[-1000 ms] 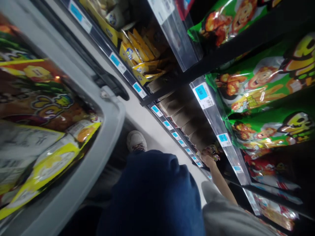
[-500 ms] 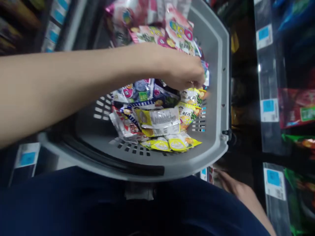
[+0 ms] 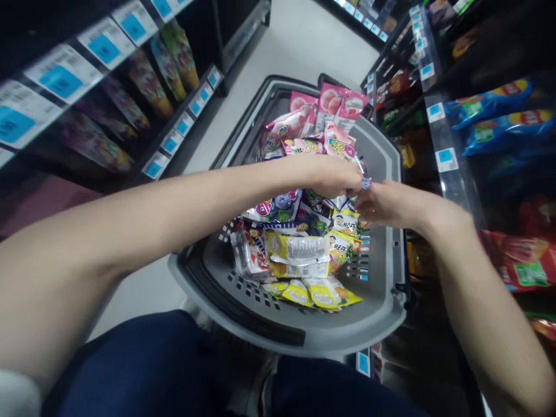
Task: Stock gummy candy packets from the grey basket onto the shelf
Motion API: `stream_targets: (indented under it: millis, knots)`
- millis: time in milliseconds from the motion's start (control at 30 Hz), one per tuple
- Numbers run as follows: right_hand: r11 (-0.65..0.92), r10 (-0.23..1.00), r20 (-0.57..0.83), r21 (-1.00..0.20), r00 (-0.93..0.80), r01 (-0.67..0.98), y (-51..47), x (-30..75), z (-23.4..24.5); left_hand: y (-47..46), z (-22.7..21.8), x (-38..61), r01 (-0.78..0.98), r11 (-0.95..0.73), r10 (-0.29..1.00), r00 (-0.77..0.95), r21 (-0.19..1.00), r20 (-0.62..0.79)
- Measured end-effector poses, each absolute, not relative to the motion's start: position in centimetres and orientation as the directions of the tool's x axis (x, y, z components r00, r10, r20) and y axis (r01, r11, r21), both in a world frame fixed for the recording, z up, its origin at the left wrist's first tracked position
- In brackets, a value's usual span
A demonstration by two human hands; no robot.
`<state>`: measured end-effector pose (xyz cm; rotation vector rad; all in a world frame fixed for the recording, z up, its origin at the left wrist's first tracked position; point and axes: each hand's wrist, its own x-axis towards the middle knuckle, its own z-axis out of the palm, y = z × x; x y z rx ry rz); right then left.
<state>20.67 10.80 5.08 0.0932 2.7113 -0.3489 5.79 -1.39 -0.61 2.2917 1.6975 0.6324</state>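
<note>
A grey shopping basket (image 3: 386,255) full of candy bags stands before my knees. My left hand (image 3: 341,176) is closed over its right side, and a purple-blue candy bag (image 3: 367,183) pokes out past the knuckles. From the right, my right hand (image 3: 384,202) meets it at the same bag, fingers curled and partly hidden. Most of that bag is covered by my hands. Pink peach bags (image 3: 339,142) lie beyond the left wrist, and blue-purple bags (image 3: 284,202) under the forearm. Nearer me are yellow bags (image 3: 343,246) and a face-down yellow-and-white bag (image 3: 299,249).
Dark shelves with a row of price tags (image 3: 104,49) rise on the left. On the right, shelves hold blue chip bags (image 3: 508,127) and red bags (image 3: 527,260) close to my right forearm. Pale floor (image 3: 299,40) runs between them.
My right hand has come up from low beside the basket to meet my left hand at the purple-blue bag. The view has tilted up, showing more aisle and shelving.
</note>
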Motion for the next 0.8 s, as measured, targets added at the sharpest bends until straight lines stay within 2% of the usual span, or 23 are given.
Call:
stream_targets:
  millis: [67,167,233,367,400,467,533,600,700,800]
  knots:
    - [0.989,-0.019,-0.434,-0.139,-0.901,0.046,11.7,20.8,2.9,-1.4,-0.2,5.9,0.893,-0.337,0.942,0.316,0.298,0.117]
    - [0.963,0.035,-0.286,-0.248,-0.958,0.109,12.0,22.7,1.5,-1.6,0.3,6.1,0.905,-0.330,0.944,0.321,0.269,0.080]
    - [0.920,0.023,-0.264,-0.372,-0.964,0.124,11.8,24.1,1.6,-1.7,0.4,5.9,0.884,-0.336,0.942,0.326,0.325,0.086]
    - [0.849,-0.011,-0.142,-0.525,-0.990,0.066,10.6,25.5,2.3,-1.8,0.7,5.5,0.772,-0.300,0.952,0.283,0.561,0.119]
    - [0.832,0.029,-0.074,-0.550,-0.997,0.065,10.3,25.5,2.3,-1.9,0.9,5.4,0.728,-0.275,0.959,0.256,0.628,0.123]
    - [0.796,0.204,0.139,-0.599,-0.969,0.081,9.9,25.2,2.4,-2.0,1.3,5.3,0.610,-0.211,0.976,0.173,0.764,0.132]
    - [0.764,0.408,0.384,-0.640,-0.829,0.080,9.8,24.3,2.6,-2.1,1.5,5.4,0.451,-0.166,0.986,0.081,0.877,0.145]
    - [0.736,0.541,0.516,-0.672,-0.664,0.078,10.0,23.1,2.7,-2.3,1.6,5.6,0.292,-0.153,0.988,0.016,0.944,0.155]
    - [0.641,0.664,0.509,-0.764,-0.548,0.068,10.4,21.2,2.4,-2.7,1.4,6.1,0.062,-0.076,0.997,0.036,0.995,0.074]
    - [0.367,0.793,0.353,-0.927,-0.497,-0.073,10.9,20.0,1.2,-3.0,1.0,6.3,-0.090,0.047,0.997,0.068,0.995,-0.041]
